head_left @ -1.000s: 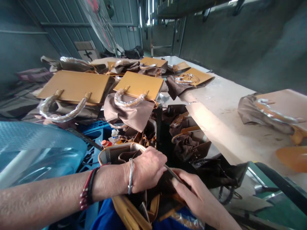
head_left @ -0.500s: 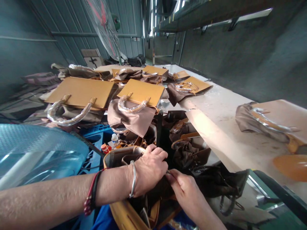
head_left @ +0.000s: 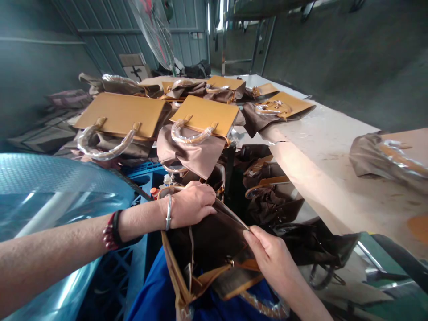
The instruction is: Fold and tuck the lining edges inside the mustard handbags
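Note:
A tan handbag with a dark brown lining lies opened on my lap, over blue cloth. My left hand grips the bag's far rim, its fingers closed over the edge. Farther right along that same rim, my right hand pinches the edge between thumb and fingers. The rim runs taut between the two hands. A plastic-wrapped handle hangs at the bag's near side, below my right hand. What lies under my left fingers is hidden.
Several tan handbags with wrapped handles lie on the table ahead. More brown bags stand below its edge. A blue plastic crate and a clear blue plastic object are at left. A fan wrapped in plastic stands behind.
My hands have moved apart along the rim, the left one leftward and up, the right one slightly right. The bag's mouth now shows wider open. The view has shifted a little.

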A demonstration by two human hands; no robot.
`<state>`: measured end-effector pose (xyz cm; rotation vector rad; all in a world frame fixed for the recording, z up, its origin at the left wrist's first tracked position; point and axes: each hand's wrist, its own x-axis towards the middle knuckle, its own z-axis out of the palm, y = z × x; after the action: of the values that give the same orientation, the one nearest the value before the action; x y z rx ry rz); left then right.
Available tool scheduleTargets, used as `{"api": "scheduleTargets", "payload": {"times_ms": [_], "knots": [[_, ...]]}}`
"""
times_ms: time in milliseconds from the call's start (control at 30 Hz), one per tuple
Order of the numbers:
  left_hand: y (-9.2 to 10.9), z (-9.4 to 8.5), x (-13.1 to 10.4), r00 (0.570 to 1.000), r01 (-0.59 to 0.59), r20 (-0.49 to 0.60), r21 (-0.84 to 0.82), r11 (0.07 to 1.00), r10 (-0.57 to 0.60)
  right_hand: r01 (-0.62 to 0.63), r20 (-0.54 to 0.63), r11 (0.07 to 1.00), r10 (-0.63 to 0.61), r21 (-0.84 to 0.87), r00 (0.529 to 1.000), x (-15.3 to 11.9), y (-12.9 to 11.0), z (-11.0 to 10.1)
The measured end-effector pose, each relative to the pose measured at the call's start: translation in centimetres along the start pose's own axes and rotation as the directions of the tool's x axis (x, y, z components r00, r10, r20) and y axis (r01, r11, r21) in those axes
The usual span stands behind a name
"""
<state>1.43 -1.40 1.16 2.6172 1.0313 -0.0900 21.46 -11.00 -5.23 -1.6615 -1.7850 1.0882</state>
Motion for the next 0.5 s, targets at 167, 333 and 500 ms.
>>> {"api": "scheduleTargets", "payload": {"times_ms": [167,333,500], "knots": [[-0.27,0.11,0.64,0.999,0.037,-0.006,0.009,0.999,-0.037,0.019,0.041,1.0,-0.019,0.006,0.999,0.18,0.11,-0.11],[-0.43,0.17,0.82,0.997,0.078,-0.008,-0.012,0.997,-0.078,0.052,0.085,0.998,-0.055,0.033,0.995,0.45,0.29,-0.25],[-0.32,0.23,1.07,0.994,0.105,0.002,0.006,0.994,-0.106,0.05,0.115,0.997,-0.057,0.065,0.992,0.7,0.55,-0.31]]}}
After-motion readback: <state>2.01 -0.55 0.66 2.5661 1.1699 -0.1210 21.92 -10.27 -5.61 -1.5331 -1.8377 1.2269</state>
